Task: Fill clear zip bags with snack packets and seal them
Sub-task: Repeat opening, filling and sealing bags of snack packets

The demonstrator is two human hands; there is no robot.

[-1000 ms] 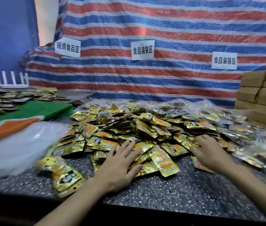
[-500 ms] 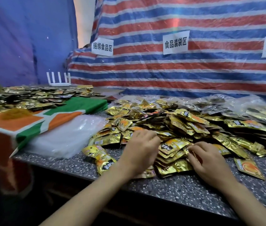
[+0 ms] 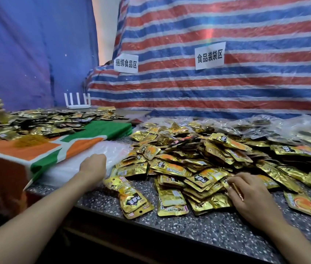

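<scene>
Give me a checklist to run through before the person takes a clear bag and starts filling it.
1. Left hand at the stack of clear bags: ok, it touches the stack's near edge.
2. One bag separated and gripped: cannot tell, the fingers are hidden behind the hand.
3. Right hand has snack packets ready: ok, its fingers curl on the pile's near edge.
4. A bag open for loading: not ok, none is open.
5. Bare counter in front to work on: ok.
6. Loose packets between the hands: ok, lying flat on the counter.
</scene>
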